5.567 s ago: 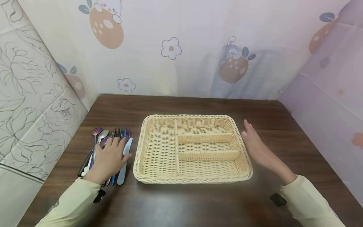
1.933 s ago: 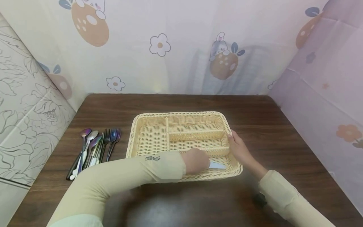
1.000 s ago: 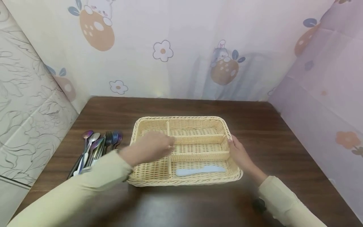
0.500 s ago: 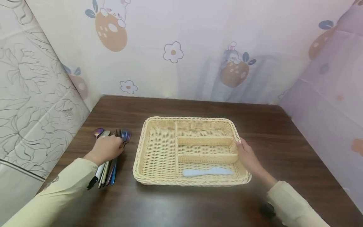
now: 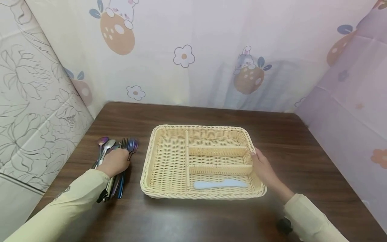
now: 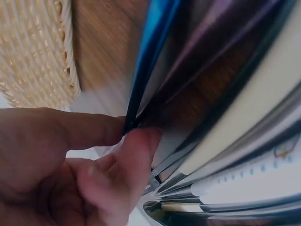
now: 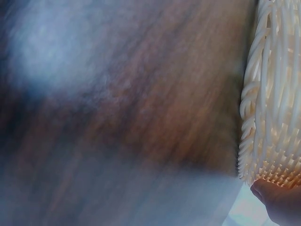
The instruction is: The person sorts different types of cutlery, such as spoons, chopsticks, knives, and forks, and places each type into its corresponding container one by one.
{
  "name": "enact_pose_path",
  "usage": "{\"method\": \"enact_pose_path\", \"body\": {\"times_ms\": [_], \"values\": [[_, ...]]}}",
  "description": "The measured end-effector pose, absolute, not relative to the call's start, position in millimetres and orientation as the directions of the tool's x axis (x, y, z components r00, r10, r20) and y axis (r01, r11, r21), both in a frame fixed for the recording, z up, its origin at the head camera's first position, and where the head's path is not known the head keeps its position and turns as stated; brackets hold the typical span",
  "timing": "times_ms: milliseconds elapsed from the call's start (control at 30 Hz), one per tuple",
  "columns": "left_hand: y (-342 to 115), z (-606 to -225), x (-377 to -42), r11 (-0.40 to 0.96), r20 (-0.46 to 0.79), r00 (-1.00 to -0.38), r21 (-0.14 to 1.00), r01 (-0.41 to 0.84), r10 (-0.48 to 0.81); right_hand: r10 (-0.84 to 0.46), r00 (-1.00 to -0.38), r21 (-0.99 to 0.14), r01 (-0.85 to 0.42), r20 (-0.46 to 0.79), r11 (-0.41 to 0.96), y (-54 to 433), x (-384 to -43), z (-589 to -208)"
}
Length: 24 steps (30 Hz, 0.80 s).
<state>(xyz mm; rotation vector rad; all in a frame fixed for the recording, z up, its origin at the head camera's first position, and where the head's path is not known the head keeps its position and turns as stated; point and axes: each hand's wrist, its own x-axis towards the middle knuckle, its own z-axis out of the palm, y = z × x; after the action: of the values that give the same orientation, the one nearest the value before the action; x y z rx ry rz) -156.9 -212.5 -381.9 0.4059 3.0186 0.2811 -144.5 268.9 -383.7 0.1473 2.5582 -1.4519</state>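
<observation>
One blue handle (image 6: 153, 52) runs nearest us, part of the cutlery pile (image 5: 116, 185) on the table (image 5: 181, 218), left of the basket (image 5: 205, 195). Over to the right, the white knife (image 5: 220, 184) lies flat in the nearest of three side compartments. Right hand (image 5: 266, 169) next: it holds the basket's right end, most of its fingers hidden; a light, steady hold looks plenty. A touch farther, the action! Left hand (image 5: 115, 163) is down in the pile, thumb and finger pinching the blue handle. Careful: a purple handle (image 6: 211, 42) runs right in by that pinch, and I can't tell whether it's caught too. Best to roll the fingertips, feel for just one piece, then raise it clear of its neighbours. Beyond the knuckles, fork heads (image 5: 130, 144) crowd together; tines could snag, so slow wins. Farthest back, the patterned curtain (image 5: 211, 27).
</observation>
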Motion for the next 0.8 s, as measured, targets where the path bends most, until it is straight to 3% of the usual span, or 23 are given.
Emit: {"method": "enact_pose_path", "body": {"times_ms": [300, 800], "values": [[-214.8, -375.6, -158.6, 0.910, -0.102, -0.958, 0.351, 0.218, 0.269, -0.014, -0.979, -0.845, 0.170, -0.205, 0.508, 270.5, -144.5, -385.8], [-170.7, -298.9, -165.7, 0.907, -0.059, -0.945, 0.305, 0.289, 0.321, -0.006, -0.978, -0.850, 0.179, -0.210, 0.496, 268.4, -144.4, -383.1]]}}
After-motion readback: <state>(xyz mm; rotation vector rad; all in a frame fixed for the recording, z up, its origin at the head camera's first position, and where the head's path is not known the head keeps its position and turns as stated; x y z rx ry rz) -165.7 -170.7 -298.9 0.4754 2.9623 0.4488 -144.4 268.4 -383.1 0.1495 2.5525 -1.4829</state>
